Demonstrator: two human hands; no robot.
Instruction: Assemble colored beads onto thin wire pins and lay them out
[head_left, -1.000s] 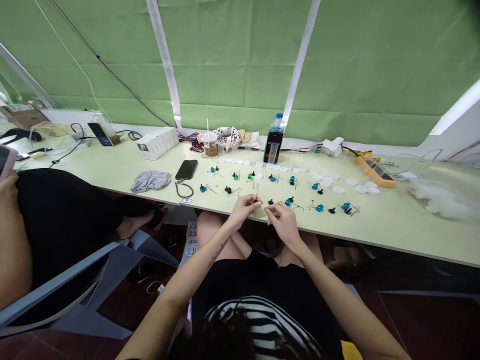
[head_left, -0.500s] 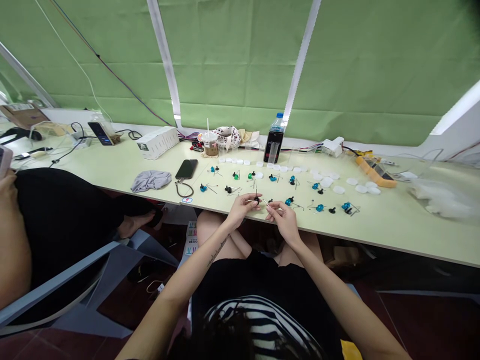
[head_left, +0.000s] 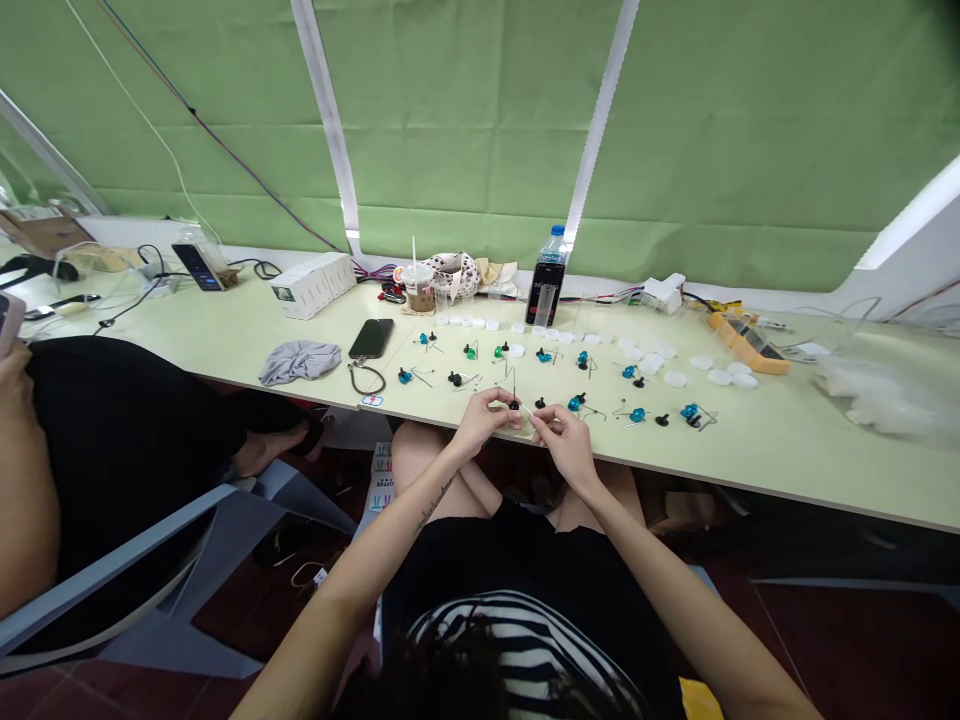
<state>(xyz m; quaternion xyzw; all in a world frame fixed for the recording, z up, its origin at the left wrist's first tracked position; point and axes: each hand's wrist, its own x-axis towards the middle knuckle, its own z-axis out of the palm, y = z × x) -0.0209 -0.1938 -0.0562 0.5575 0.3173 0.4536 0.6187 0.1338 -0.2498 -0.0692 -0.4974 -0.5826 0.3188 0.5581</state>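
My left hand (head_left: pixel 482 420) pinches a small black knob-like part (head_left: pixel 514 405) with a thin wire standing up from it, over the table's front edge. Closed on a thin metal rod (head_left: pixel 527 408), my right hand (head_left: pixel 559 435) brings its tip up against the black part. Just beyond my hands lies another small black piece (head_left: pixel 540 402). To the right are a blue knob-like piece (head_left: pixel 574 403) with bent wires and a further blue piece (head_left: pixel 637 415). The fingers partly hide the held part, so its exact kind is unclear.
White round caps (head_left: pixel 652 362) lie in the middle of the table (head_left: pixel 765 440). Behind them stand a bottle (head_left: pixel 556 245) with a phone (head_left: pixel 545 292) leaning on it, and a drink cup (head_left: pixel 418 288). Another phone (head_left: pixel 371 338) and a grey cloth (head_left: pixel 300 361) lie left. A seated person (head_left: pixel 127 450) is farther left.
My right hand's rod has moved left and now meets the black part in my left hand; a moment ago there was a small gap. The left hand has barely shifted.
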